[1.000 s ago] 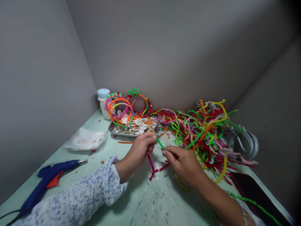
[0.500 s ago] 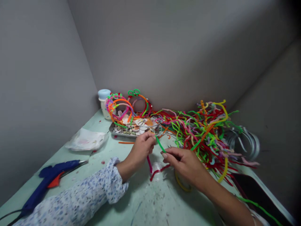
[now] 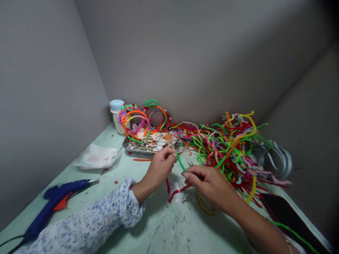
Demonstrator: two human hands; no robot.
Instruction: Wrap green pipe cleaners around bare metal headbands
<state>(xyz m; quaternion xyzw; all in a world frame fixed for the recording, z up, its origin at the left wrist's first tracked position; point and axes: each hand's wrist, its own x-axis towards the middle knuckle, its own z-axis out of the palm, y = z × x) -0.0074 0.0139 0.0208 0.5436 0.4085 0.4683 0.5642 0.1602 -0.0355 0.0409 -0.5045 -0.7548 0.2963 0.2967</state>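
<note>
A short green pipe cleaner point(image 3: 181, 163) is pinched at its ends between the left hand point(image 3: 160, 168) and the right hand point(image 3: 209, 183), just in front of the metal tray point(image 3: 137, 149). Compared with a second ago, it has been lifted slightly toward the tray; the pinches are unchanged, so the bending seems only begun.

My craft corner, plain grey walls boxing in my paint-flecked green table point(image 3: 164, 229), heap of coloured pipe cleaners point(image 3: 227, 148), blue glue gun point(image 3: 53, 204) by my sleeve, metal tray point(image 3: 129, 147) of shells, finished wrapped headbands point(image 3: 140, 118).
</note>
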